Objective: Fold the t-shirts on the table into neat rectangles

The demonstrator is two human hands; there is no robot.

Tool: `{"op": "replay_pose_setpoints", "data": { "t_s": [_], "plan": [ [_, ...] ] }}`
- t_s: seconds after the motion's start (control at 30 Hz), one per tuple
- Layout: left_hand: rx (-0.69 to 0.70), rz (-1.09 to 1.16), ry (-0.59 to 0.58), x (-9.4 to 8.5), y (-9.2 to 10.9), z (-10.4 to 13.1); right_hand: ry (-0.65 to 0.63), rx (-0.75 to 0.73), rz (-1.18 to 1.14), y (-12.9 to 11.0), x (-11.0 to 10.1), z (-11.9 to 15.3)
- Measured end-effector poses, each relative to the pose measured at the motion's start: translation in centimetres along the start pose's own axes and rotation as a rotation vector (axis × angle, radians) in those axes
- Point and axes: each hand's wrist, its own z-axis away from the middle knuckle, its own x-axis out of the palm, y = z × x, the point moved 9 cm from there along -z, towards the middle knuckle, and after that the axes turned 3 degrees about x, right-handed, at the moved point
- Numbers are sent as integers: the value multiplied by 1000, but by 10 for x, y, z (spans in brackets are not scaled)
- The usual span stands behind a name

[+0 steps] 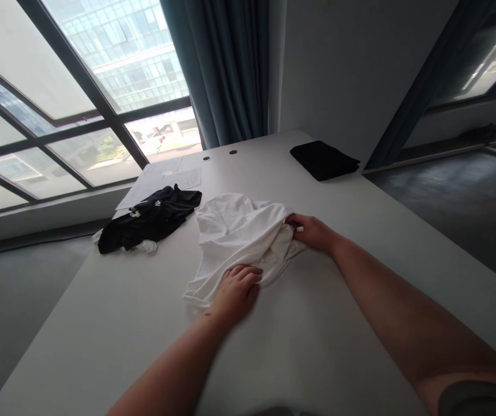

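A crumpled white shirt (234, 231) lies spread in loose folds on the white table (299, 358). At its near edge, my left hand (239, 289) rests with bent fingers over the cloth, closed on a fold; its thumb is partly hidden. My right hand (312, 232) grips the shirt's right edge, fingertips tucked out of sight in the fabric. A small white piece pokes out beside those fingers; I cannot make out what it is. Between both hands the cloth is bunched and looks turned back.
Left of the shirt lies a rumpled black garment (152, 216) with white bits showing. Behind it are sheets of paper (161, 173). A folded black cloth (323, 160) sits at the far right edge. Windows, a blue curtain (226, 69) and a wall stand beyond the table.
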Motion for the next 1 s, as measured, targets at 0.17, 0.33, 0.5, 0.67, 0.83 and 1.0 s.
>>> {"op": "replay_pose_setpoints", "data": {
  "t_s": [0.17,0.33,0.5,0.67,0.83,1.0],
  "plan": [
    [70,371,-72,-16,1,12,487,274,58,58,-78,13],
    [-79,791,-337,-23,-1,26,863,456,-234,115,-121,40],
    [-141,1198,-690,-14,12,45,813,358,-486,109,-104,24],
    [-236,1212,-425,-12,-12,39,625,360,-65,73,-93,10],
    [-230,327,108,-43,-52,24,669,160,500,4,-95,12],
    [-87,-100,-21,-21,-52,14,59,-76,535,-44,18,0]
  ]
}}
